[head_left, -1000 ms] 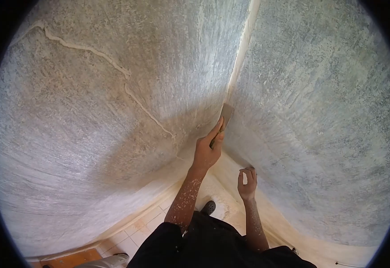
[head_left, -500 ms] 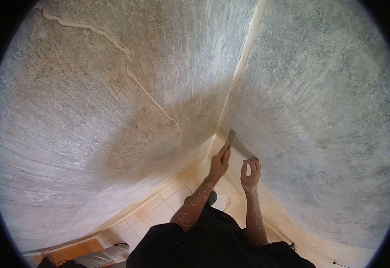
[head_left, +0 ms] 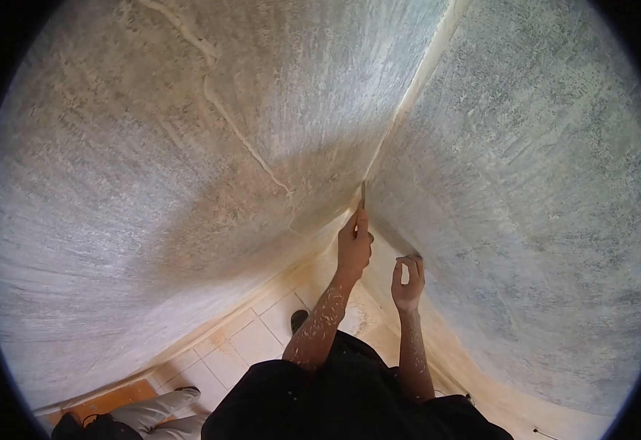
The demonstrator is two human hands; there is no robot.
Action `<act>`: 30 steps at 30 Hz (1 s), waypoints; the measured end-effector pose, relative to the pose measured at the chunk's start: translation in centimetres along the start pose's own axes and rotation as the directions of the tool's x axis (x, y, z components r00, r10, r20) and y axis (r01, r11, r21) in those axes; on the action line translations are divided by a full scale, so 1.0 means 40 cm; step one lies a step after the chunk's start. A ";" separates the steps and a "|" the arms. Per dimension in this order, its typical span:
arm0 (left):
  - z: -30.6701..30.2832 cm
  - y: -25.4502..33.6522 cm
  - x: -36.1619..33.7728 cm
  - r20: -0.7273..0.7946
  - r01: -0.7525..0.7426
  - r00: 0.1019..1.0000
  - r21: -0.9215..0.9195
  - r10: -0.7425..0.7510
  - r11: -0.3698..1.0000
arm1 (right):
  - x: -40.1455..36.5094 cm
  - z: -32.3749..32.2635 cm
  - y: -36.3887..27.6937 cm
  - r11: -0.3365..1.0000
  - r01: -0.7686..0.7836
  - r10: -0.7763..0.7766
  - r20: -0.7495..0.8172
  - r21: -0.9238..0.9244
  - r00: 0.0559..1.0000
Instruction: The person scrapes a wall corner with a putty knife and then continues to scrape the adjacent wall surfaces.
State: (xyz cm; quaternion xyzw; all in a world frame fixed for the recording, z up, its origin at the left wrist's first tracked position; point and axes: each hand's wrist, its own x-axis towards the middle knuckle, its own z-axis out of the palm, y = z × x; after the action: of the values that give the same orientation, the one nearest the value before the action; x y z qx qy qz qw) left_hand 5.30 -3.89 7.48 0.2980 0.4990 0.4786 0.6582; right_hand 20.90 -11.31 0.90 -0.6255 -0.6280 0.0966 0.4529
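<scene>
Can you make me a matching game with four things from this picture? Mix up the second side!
Things:
1. left hand
2. right hand
3. jagged pale line
4. shirt

Matches:
A. runs down the left wall
B. black
C. holds the flat tool
D. thumb and fingers make an open loop

Right pairs: 1-C, 2-D, 3-A, 4-B

No text, label, brand, number or sign can be read on the putty knife (head_left: 364, 193) in the left hand (head_left: 354, 249), the walls (head_left: 526, 183) around it, or the black shirt (head_left: 320, 407) below it.
</scene>
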 end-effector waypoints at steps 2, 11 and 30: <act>0.001 0.009 -0.010 0.022 0.009 1.000 -0.031 -0.009 0.999 | -0.003 0.005 0.002 1.000 0.007 -0.007 -0.012 -0.020 1.000; 0.057 0.120 -0.082 0.091 0.037 0.995 -0.049 -0.032 0.998 | 0.003 0.011 -0.009 0.999 0.036 -0.037 -0.056 -0.026 0.998; -0.015 -0.113 0.051 0.011 0.089 0.996 -0.050 -0.088 0.995 | 0.008 0.013 -0.023 0.999 0.026 -0.028 -0.065 -0.034 0.997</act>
State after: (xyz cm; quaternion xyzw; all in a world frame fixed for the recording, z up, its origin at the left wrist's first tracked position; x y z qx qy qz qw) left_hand 6.31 -3.71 2.60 0.2609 0.4965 0.4603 0.6882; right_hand 19.96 -10.99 1.39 -0.6273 -0.6226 0.0596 0.4640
